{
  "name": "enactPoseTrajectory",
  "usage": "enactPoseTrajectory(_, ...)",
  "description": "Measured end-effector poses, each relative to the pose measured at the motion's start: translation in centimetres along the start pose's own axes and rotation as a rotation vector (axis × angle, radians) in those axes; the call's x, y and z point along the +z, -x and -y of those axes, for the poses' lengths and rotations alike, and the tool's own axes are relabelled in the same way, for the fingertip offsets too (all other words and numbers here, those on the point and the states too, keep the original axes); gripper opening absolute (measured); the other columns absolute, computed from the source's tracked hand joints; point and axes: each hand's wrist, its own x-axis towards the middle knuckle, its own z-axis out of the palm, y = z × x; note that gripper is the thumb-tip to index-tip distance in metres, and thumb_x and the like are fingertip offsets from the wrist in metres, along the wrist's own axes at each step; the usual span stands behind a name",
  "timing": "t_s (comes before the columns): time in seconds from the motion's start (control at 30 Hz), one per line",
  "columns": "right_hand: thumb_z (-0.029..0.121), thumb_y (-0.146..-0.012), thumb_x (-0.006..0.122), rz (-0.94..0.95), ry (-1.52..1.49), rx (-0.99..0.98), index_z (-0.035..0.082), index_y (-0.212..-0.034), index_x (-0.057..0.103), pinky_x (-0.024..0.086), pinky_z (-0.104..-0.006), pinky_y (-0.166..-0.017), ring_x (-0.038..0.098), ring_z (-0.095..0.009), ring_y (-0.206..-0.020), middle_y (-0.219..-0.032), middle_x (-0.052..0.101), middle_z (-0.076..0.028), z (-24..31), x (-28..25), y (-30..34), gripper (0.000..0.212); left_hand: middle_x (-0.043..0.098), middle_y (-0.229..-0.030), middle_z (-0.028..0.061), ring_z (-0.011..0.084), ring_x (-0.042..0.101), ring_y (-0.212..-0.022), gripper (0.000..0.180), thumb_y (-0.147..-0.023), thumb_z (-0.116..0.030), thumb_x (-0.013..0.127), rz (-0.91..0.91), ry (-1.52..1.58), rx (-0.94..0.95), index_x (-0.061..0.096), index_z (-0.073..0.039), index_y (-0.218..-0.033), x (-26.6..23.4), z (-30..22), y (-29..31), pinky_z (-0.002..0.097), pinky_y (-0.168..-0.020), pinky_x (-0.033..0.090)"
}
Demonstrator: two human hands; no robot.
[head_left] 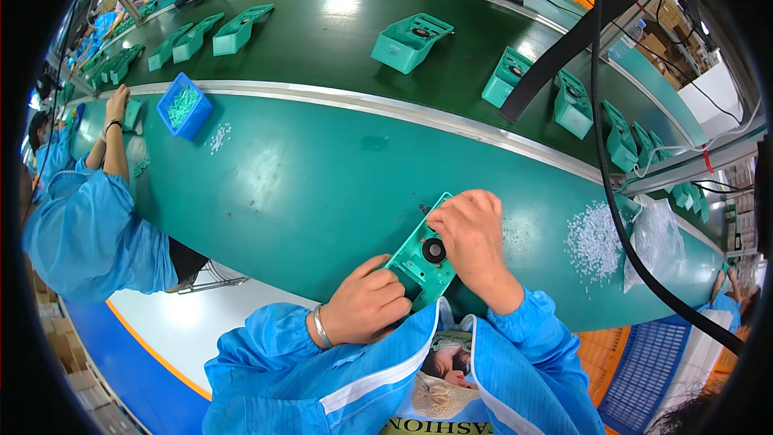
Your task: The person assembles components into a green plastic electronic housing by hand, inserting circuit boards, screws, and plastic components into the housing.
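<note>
A green plastic housing [415, 262] with a round black part [434, 250] inside lies tilted at the near edge of the bench in front of me. My left hand [366, 306] is closed on its left side, thumb and finger at the rim. Over the far right end of the housing, my right hand [471, 234] has its fingers bent and pressed together at the inside wall. Whatever those fingertips may hold is hidden. A few small dark bits [424, 209] lie on the bench just past the housing.
A pile of small whitish pieces [594, 240] and a clear plastic bag [656, 242] lie to the right. At left stands a blue bin [183, 109] of light green parts, near a co-worker's arm [117, 145]. Similar housings [411, 40] line the conveyor; a black cable [604, 113] hangs at right.
</note>
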Motion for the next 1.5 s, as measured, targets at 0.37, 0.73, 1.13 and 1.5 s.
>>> enactPoseTrajectory(0.37, 0.012, -0.075, 0.067, 0.03, 0.225, -0.125, 0.008, -0.092, 0.07, 0.044, -0.0483, -0.099, 0.059, -0.026, -0.1, -0.094, 0.063, -0.004, 1.5, -0.5, 0.5, 0.018, 0.054, -0.083, 0.0041, 0.0251, 0.057, -0.088, 0.023, -0.069, -0.018, 0.075, 0.014, 0.024, 0.04, 0.058, -0.012, -0.083, -0.2, 0.3, -0.1, 0.0538, -0.105, 0.046)
enactPoseTrajectory(0.73, 0.019, -0.079, 0.078, 0.124, 0.091, -0.03, 0.011, -0.115, 0.073, 0.039, -0.0484, -0.104, 0.055, -0.028, -0.109, -0.108, 0.061, -0.006, 1.4, -1.8, 2.1, 0.037, 0.057, -0.078, 0.0043, 0.0255, 0.059, -0.085, 0.016, -0.074, -0.024, 0.069, 0.023, -0.061, 0.017, 0.064, -0.011, -0.082, -0.1, 0.3, 0.1, 0.0547, -0.099, 0.048)
enactPoseTrajectory(1.13, 0.013, -0.078, 0.079, -0.14, 0.451, 0.412, 0.012, -0.085, 0.074, 0.043, -0.0432, -0.088, 0.061, -0.028, -0.091, -0.087, 0.068, -0.002, -14.1, -11.9, 9.2, 0.009, 0.057, -0.076, 0.0055, 0.0279, 0.06, -0.084, 0.03, -0.063, -0.031, 0.08, 0.019, -0.114, -0.021, 0.061, -0.011, -0.077, -0.8, 0.9, -0.1, 0.0564, -0.096, 0.048)
enactPoseTrajectory(1.5, 0.013, -0.076, 0.081, -0.17, 0.369, 0.476, 0.013, -0.081, 0.075, 0.042, -0.0449, -0.092, 0.062, -0.028, -0.096, -0.086, 0.07, -0.001, -14.6, -10.8, 9.5, 0.008, 0.057, -0.077, 0.0058, 0.0285, 0.06, -0.084, 0.031, -0.066, -0.031, 0.082, 0.047, -0.115, -0.043, 0.061, -0.011, -0.076, -1.2, 0.7, -0.2, 0.0568, -0.097, 0.048)
